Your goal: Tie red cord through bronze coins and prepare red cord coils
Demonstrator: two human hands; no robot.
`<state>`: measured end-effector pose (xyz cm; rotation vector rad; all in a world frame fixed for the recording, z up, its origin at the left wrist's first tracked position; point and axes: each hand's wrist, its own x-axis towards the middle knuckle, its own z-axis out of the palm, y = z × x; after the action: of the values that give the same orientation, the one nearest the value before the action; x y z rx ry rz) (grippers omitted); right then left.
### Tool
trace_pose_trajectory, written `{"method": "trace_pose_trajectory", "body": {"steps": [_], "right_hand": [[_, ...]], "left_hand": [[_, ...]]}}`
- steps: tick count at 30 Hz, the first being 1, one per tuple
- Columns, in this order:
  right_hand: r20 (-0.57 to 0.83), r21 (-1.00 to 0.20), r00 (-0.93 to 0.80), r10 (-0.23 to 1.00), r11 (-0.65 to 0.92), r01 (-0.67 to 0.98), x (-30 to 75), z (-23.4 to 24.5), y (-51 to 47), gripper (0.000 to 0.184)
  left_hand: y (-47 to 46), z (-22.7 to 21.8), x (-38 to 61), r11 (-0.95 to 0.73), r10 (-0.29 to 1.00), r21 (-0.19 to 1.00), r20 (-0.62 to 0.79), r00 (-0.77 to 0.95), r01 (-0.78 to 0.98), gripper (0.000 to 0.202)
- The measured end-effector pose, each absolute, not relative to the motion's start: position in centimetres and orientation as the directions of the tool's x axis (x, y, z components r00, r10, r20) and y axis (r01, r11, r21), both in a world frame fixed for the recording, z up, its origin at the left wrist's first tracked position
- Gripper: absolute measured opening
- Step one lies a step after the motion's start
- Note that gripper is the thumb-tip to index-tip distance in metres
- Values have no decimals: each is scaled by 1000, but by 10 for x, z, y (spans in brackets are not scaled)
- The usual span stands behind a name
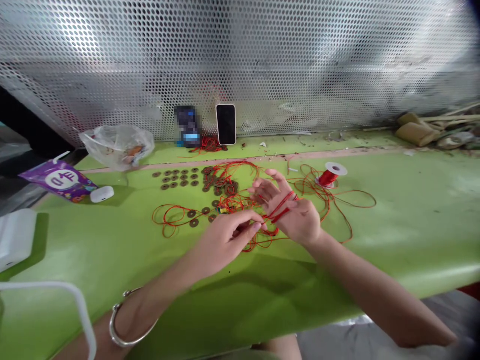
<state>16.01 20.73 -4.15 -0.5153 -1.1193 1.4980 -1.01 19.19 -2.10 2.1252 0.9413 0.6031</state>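
Observation:
My left hand [234,232] has thumb and index finger pinched on a thin red cord [265,220]. That cord runs across to my right hand [296,212], where several strands lie looped over the palm. The right palm is turned up, its fingers apart and partly curled. Below and behind the hands, more red cord lies in loose loops on the green tabletop [123,240]. A heap of dark holed coins [221,185] with red cord on them lies just beyond my hands. A few loose coins [193,223] rest left of my left hand.
A spool of red cord [328,177] stands to the right. Loose coins [174,178] sit in rows at left. Behind are a phone [226,125], a blurred-out screen [188,127] and a perforated metal panel [262,60]. A plastic bag [118,145], purple packet [60,181] and white case [102,194] lie left.

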Motion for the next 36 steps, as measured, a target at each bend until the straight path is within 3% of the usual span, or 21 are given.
{"method": "trace_pose_trajectory", "body": {"steps": [9,12,15,19,22,25,27,29,31,33,36], "right_hand": [[10,-694,-244,970,-169,-700,160,-42,203,42],[18,-644,-239,971,-171,-746,161,-39,204,43],[46,-607,-270,962,-188,-773,162,-36,202,43],[183,-587,-488,853,-303,-751,163,-37,195,60],[234,-657,-751,618,-468,-590,161,-47,186,80],[43,-808,-919,391,-528,-262,155,-58,178,85],[-115,-896,-936,333,-442,-48,150,-62,174,81],[-224,-945,-883,412,-314,94,146,-64,171,75],[-245,-965,-785,568,-223,140,143,-65,170,70],[-204,-977,-662,721,-190,94,142,-66,171,67],[-130,-980,-454,882,-185,-79,141,-68,176,61]], "left_hand": [[199,-48,-10,-377,765,786,-34,643,490,32],[194,-50,-11,-408,693,770,-89,715,491,30],[187,-58,-8,-532,610,713,-52,791,457,24],[187,-63,-7,-583,649,635,-12,761,507,25],[194,-58,-12,-481,722,689,-39,690,542,26],[199,-49,-16,-396,762,757,-46,647,520,29],[199,-43,-19,-326,772,825,-50,633,462,32],[195,-37,-20,-219,767,896,-86,636,386,31],[190,-33,-21,-149,779,928,-104,619,342,28],[185,-29,-21,-206,809,916,-38,587,343,21],[179,-27,-20,-433,811,803,149,566,409,16]]}}
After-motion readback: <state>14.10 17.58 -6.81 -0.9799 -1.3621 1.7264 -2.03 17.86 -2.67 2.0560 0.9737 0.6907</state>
